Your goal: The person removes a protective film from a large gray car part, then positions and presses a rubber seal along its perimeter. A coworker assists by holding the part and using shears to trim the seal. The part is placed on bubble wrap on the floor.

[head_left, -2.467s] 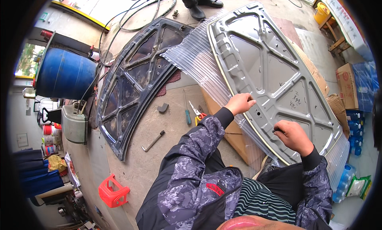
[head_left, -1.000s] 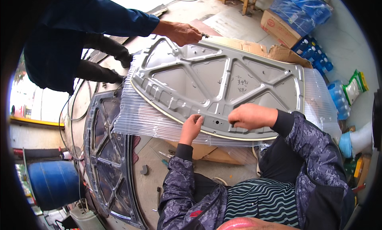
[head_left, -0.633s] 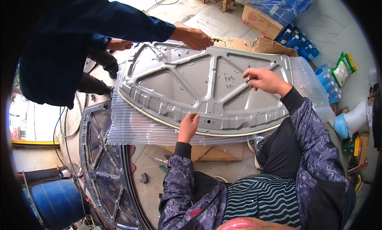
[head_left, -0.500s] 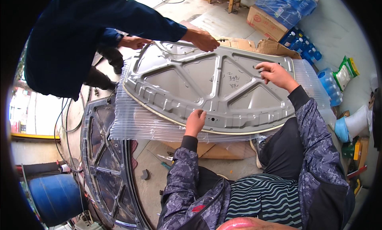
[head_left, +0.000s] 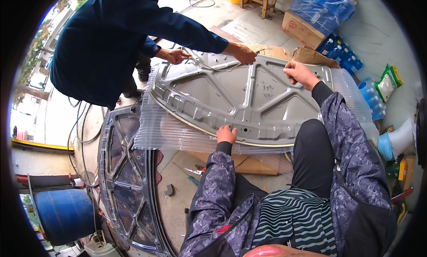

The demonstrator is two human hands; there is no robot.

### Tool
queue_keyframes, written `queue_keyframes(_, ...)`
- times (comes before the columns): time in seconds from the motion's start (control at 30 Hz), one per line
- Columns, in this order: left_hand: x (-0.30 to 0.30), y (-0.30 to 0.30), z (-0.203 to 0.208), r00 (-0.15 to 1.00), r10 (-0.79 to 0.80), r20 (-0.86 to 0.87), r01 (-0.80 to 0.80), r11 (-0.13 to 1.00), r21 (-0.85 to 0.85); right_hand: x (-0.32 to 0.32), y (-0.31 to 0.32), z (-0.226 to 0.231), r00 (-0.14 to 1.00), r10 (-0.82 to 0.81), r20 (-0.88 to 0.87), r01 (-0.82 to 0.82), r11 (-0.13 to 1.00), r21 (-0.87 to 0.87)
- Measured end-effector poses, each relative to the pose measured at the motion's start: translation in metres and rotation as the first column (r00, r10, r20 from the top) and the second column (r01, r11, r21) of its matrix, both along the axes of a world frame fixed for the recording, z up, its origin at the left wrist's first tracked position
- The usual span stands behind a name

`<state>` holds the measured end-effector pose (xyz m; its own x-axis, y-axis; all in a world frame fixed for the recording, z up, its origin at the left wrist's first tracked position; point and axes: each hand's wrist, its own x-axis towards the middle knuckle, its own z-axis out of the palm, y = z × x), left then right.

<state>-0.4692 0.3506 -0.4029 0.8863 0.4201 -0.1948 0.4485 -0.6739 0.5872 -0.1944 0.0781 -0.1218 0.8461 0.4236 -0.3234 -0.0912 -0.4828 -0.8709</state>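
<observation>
A grey car hood (head_left: 249,97) lies inner side up, its ribbed frame showing. My left hand (head_left: 227,135) rests on the hood's near rim, fingers bent a little and apart. Above the hood's far right part is my right hand (head_left: 301,76), its fingers curled together; whatever may be between them is too small to make out. Across from me, a co-worker in dark blue leans in from the left. The co-worker's hands hold a thin pale hose (head_left: 213,67) over the hood's far edge.
Clear ribbed plastic sheeting (head_left: 151,132) and cardboard (head_left: 258,164) lie under the hood. A second, dark hood (head_left: 129,181) is on the floor at left, near a blue barrel (head_left: 64,214). Blue bottles (head_left: 340,52) and a carton (head_left: 303,29) stand at far right.
My left hand has settled lower onto the near rim. My right fingers have drawn closer together. The co-worker's hands have spread the hose across the far edge. The whole view has shifted slightly.
</observation>
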Motion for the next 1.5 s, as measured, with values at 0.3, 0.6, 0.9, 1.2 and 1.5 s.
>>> queue_keyframes(0.3,-0.013,-0.007,-0.005,0.979,-0.119,-0.163,0.151,0.968,0.201,0.077,0.017,-0.144,0.913,-0.208,-0.352,0.264,0.957,0.119)
queue_keyframes(0.6,-0.005,-0.026,0.004,0.966,-0.133,-0.223,0.190,0.949,0.253,0.157,0.050,-0.255,0.854,-0.239,-0.461,0.373,0.900,0.225)
queue_keyframes(0.9,0.011,-0.036,0.015,0.952,-0.125,-0.279,0.198,0.948,0.251,0.182,0.028,-0.326,0.810,0.399,0.430,-0.154,0.853,-0.499)
queue_keyframes(1.2,0.019,-0.038,0.018,0.951,-0.131,-0.280,0.190,0.962,0.194,0.200,0.012,-0.343,0.733,0.392,0.556,-0.110,0.875,-0.472)
queue_keyframes(1.5,0.023,-0.041,0.020,0.941,-0.113,-0.319,0.178,0.967,0.184,0.284,-0.059,-0.305,0.740,0.479,0.473,-0.148,0.801,-0.580)
